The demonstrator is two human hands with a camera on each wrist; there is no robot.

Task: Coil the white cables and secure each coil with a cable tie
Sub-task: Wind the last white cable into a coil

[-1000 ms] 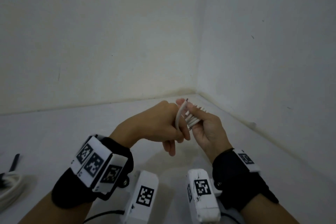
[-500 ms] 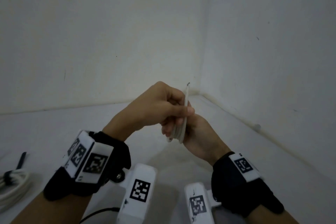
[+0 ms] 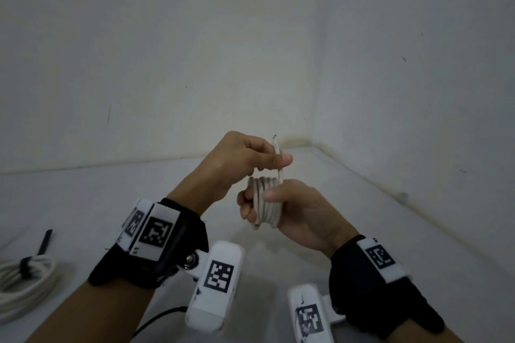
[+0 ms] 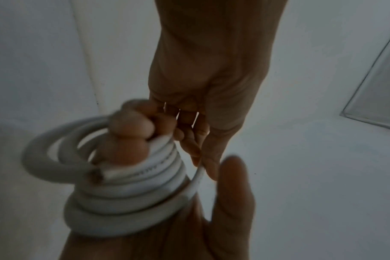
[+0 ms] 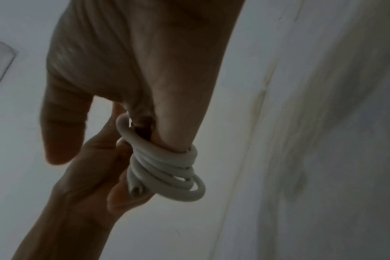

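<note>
Wound in several turns around the curled fingers (image 3: 246, 207) of the right hand (image 3: 295, 214): white cable (image 3: 264, 203), thumb clamped across the loops. Pinched at 12 o'clock above the coil by the left hand (image 3: 239, 164): the cable's free end, upright. Lying at 8 o'clock on the white surface (image 3: 83, 198): tied coil (image 3: 25, 281) with black cable tie (image 3: 41, 248).

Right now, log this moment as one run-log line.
left hand: pinches cable end | right hand: grips white coil | tied coil: on table
</note>
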